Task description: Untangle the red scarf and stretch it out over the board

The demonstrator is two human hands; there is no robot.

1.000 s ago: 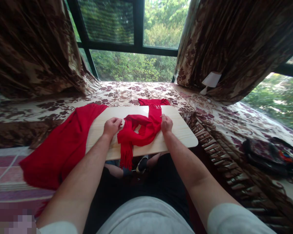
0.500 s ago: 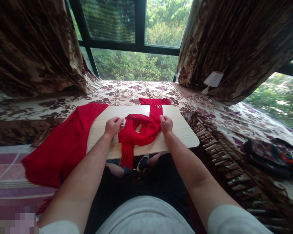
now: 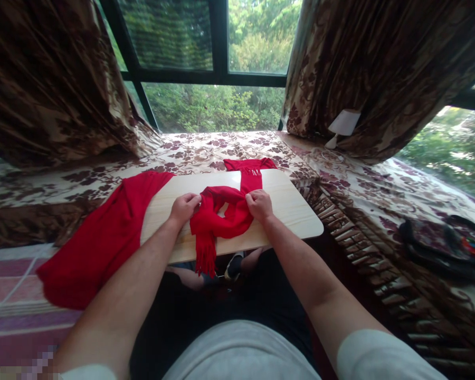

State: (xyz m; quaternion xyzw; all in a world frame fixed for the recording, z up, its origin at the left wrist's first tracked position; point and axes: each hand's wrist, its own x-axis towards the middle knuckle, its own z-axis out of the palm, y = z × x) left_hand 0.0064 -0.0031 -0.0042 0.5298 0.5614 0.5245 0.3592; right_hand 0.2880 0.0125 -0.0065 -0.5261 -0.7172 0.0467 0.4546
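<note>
A red fringed scarf lies in a loop on a small pale wooden table, its fringe hanging over the front edge. My right hand is closed on the right side of the loop, fingers curled into the cloth. At the left side, my left hand pinches the scarf's edge between thumb and fingers. The scarf's other stretch runs back across the table toward the far edge. Part of the cloth under my right fingers is hidden.
Another large red cloth drapes over the table's left end onto a striped cover. More red cloth lies past the far edge. A white lamp and a black bag sit on the floral cover at right.
My right hand has moved left, drawing the right side of the loop inward and narrowing it. My left hand has stayed nearly in place, now against the scarf's edge.
</note>
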